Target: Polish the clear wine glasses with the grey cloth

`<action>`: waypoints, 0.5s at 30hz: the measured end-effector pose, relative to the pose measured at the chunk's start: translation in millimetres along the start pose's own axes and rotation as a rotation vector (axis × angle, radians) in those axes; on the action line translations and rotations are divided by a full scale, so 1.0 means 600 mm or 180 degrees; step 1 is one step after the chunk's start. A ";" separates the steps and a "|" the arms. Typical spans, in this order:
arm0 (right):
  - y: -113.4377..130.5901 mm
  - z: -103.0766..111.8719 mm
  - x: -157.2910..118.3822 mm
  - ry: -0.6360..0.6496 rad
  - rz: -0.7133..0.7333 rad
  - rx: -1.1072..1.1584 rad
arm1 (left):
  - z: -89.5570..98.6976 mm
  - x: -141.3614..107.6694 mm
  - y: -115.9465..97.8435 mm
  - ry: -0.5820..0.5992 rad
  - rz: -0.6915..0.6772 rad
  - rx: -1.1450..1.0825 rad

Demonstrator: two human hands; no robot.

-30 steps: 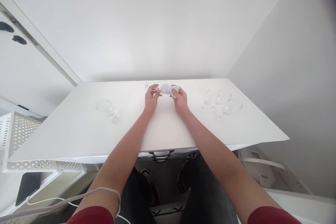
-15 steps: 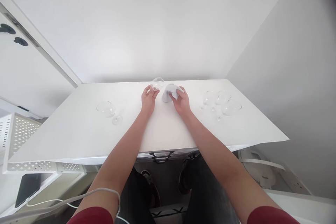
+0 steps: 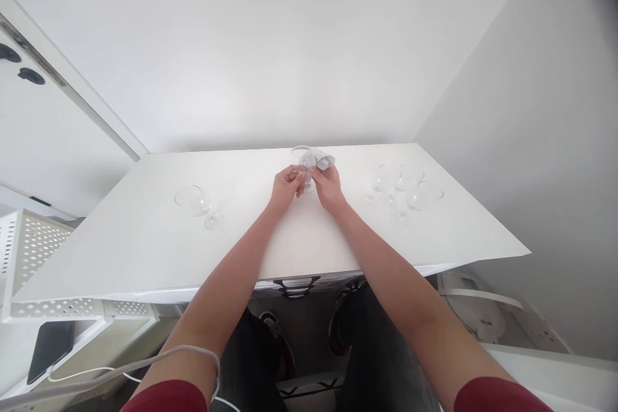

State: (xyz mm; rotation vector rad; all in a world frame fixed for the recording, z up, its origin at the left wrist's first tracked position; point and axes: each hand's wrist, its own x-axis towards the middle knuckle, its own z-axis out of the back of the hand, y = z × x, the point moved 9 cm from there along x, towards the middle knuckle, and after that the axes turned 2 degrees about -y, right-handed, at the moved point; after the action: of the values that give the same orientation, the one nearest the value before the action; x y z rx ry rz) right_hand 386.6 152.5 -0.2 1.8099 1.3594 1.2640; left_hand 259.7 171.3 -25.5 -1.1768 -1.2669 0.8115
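Observation:
A clear stemmed glass (image 3: 302, 156) stands between my hands near the back of the white tabletop, its foot at or just above the surface. My left hand (image 3: 286, 188) is closed around its stem. My right hand (image 3: 328, 187) is closed on a crumpled pale grey cloth (image 3: 324, 160), with its fingertips at the right side of the same glass. The fingers partly cover the stem and the lower bowl. Another stemmed glass (image 3: 193, 201) stands at the left, and three more stemmed glasses (image 3: 425, 196) stand together at the right.
The white table (image 3: 145, 244) reaches back to a white wall. Below its front edge is a black handle (image 3: 296, 288). A perforated white rack (image 3: 41, 244) and a dark phone-like slab (image 3: 51, 351) are at the left. A white cable (image 3: 159, 355) crosses my left forearm.
My left hand has moved right and toward me with the glass. My right hand has brought the cloth up beside it, so the two hands are now close together.

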 end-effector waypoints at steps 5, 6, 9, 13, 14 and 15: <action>0.005 0.007 0.001 -0.0070 0.0127 0.0057 | -0.005 0.003 -0.008 0.0071 -0.0372 0.0247; 0.003 0.011 0.002 -0.0128 0.0115 0.0052 | -0.009 0.003 -0.006 0.0164 -0.0344 0.0202; -0.003 0.027 0.005 -0.0373 0.0052 0.0043 | -0.017 0.001 0.001 0.0313 -0.0177 -0.0025; 0.016 0.033 0.003 -0.0474 0.0264 0.0191 | -0.028 -0.004 0.005 0.0487 0.0007 -0.0184; 0.020 0.027 0.002 -0.0346 0.0258 0.0215 | -0.028 -0.004 0.007 0.0498 0.0058 -0.0191; 0.022 0.018 0.002 -0.0169 0.0207 0.0234 | -0.026 -0.003 0.010 0.0466 0.0114 -0.0215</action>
State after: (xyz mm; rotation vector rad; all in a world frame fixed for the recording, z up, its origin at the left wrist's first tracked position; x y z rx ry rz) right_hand 401.9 150.2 6.7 1.9385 1.3440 1.2042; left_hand 275.4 168.0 -30.3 -1.2926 -1.1632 0.6999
